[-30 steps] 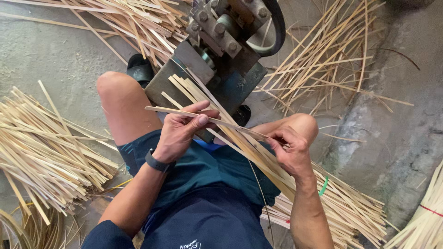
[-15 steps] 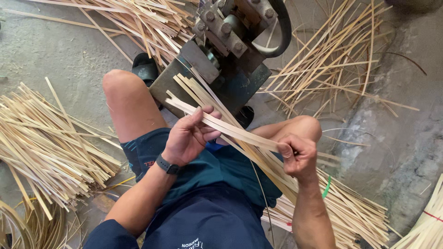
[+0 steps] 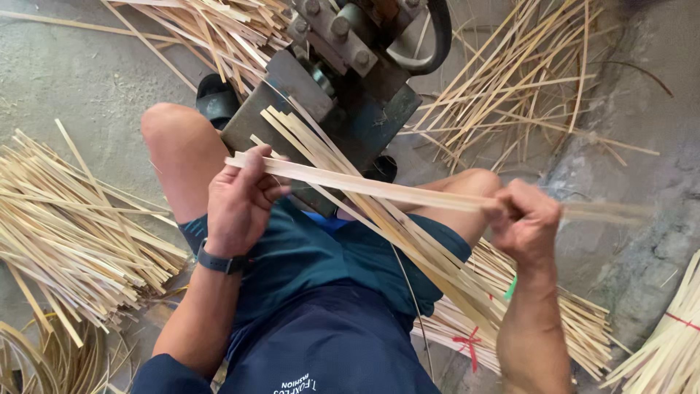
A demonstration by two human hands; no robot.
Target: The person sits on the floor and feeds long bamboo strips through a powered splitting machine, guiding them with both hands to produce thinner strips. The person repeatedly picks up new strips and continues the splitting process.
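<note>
Strip in hand: thin pale bamboo strip [image 3: 379,188], held crosswise over lap, running from 9 to 3 o'clock, slightly sloped down to 3.
Left hand [image 3: 237,204]: fingers curled round strip nr its 9 o'clock end, thumb on top; dark wristband [image 3: 219,261] just below.
Right hand [image 3: 526,222]: clenched on strip's other end at 3 o'clock; blurred, so exact finger hold not clear.
Strip feed: more strips [image 3: 343,164] lying on metal machine [image 3: 350,95] at 12 o'clock, slanting down twd 5 o'clock over right thigh.
Handling (judgement): looks v. light, long, springy; flexes along length, stiff across width. Edges prob. sharp and splintery, surface fairly smooth so may slide thru a loose hold. Would snap or split if bent hard.
Where to hold: flat faces pinched nr each end, as now; midspan unsupported, sags little.
Surroundings: loose pile [image 3: 80,233] at 9 o'clock on concrete floor [image 3: 73,80]; scattered strips [image 3: 525,95] at 1–2 o'clock; bundle w/ red tie [image 3: 510,328] at 4–5 o'clock, under right forearm; another bundle [image 3: 671,335] at far 4 o'clock edge.
Body: seated, knees apart, dark shorts [image 3: 328,292].
</note>
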